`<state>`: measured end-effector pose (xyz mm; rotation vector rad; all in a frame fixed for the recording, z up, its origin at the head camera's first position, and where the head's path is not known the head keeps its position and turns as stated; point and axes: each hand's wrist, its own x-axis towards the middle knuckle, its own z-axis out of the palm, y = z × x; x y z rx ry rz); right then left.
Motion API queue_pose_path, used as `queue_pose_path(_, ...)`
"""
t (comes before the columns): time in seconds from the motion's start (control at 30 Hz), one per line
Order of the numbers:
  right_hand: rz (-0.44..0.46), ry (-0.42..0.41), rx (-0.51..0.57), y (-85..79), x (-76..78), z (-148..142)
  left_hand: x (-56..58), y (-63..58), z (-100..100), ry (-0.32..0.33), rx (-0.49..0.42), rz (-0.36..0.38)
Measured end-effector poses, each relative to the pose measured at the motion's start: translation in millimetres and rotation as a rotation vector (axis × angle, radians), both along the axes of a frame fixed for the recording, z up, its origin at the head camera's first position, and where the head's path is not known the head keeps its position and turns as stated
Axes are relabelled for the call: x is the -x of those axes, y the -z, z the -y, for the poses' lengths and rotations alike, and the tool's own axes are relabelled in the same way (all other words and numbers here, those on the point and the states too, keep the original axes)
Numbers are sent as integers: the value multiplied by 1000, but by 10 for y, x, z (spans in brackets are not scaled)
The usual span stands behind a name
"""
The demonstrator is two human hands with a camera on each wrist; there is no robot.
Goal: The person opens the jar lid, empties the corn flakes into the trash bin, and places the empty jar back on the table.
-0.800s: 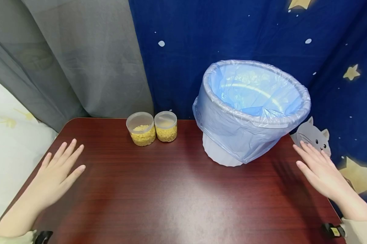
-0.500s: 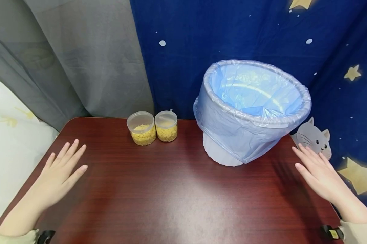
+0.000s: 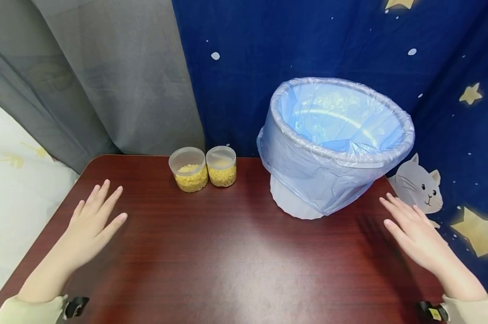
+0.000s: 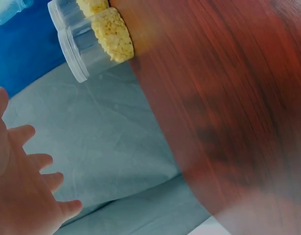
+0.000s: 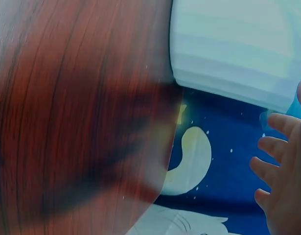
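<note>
My left hand hovers over the table's left side, fingers spread and holding nothing. On the right, my right hand is held above the table edge with straight fingers, also holding nothing. Two clear plastic jars stand side by side at the back: a wider jar and a narrower jar, both partly filled with yellow crumbly bits. In the left wrist view the nearer jar lies beyond my fingertips. A white trash bin lined with a blue plastic bag stands back right, closest to my right hand.
The dark red wooden table has rounded back corners. Behind it hang a grey curtain and a blue curtain with stars and a cat print. White cloth lies beyond the left edge.
Both hands have drifted slightly inward, the left one to the right and the right one to the left. The jars and the bin stay in place.
</note>
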<state>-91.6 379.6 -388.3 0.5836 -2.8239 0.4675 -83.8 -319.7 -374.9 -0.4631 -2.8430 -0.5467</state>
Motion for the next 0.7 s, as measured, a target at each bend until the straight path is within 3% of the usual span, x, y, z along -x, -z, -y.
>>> queue_pose_path(0.3, -48, -56, 17, -2, -35, 161, 75, 55, -102, -10, -73, -19)
queue_pose_path(0.7, -107, -119, 119, -48, -158, 412, 104, 76, -218, -47, -192, -9)
